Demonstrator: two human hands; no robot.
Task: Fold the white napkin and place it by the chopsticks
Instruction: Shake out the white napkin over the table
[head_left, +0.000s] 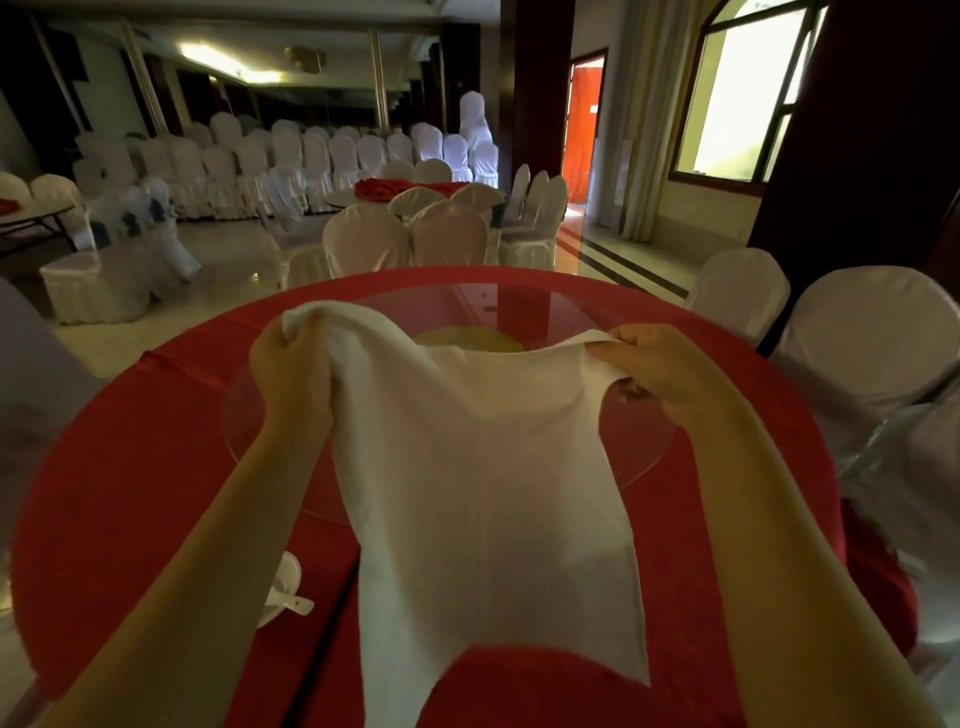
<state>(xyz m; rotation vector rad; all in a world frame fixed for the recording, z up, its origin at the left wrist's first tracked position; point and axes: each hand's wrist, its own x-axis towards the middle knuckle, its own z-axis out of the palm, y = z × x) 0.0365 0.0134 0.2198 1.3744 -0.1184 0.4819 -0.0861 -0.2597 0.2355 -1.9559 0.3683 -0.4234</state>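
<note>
Holding the white cloth napkin (483, 493) up off the counter right now, both hands on it. My left hand (291, 364) sits at about 10 o'clock in the view, fingers (275, 343) curled tight round a bunched-up top corner, with a bit of cloth poking out above the fist. My right hand (670, 374) is over at 2 o'clock, pinching the other top corner between thumb and fingers, so that corner is pulled out flat and taut. Between the two hands the top edge sags a little. The rest of the napkin hangs down toward 6 o'clock, spread wide, with a faint crease running down its middle. The lower right corner ends in a point around 5 o'clock.

Underneath is the round counter with a red tablecloth (130, 467) and a clear round glass turntable (649, 457) in the centre; the napkin covers most of the turntable from my angle. A yellowish patch shows at 12 o'clock, just over the napkin's top edge. Down at 8 o'clock, partly behind my left forearm, there's a small white dish with a white spoon (285, 587). Just right of it a thin dark line (332, 623) runs beside the napkin's left edge. Might be the chopsticks, honestly can't tell. White-covered chairs (872, 332) stand by the counter at 2 and 3 o'clock.
</note>
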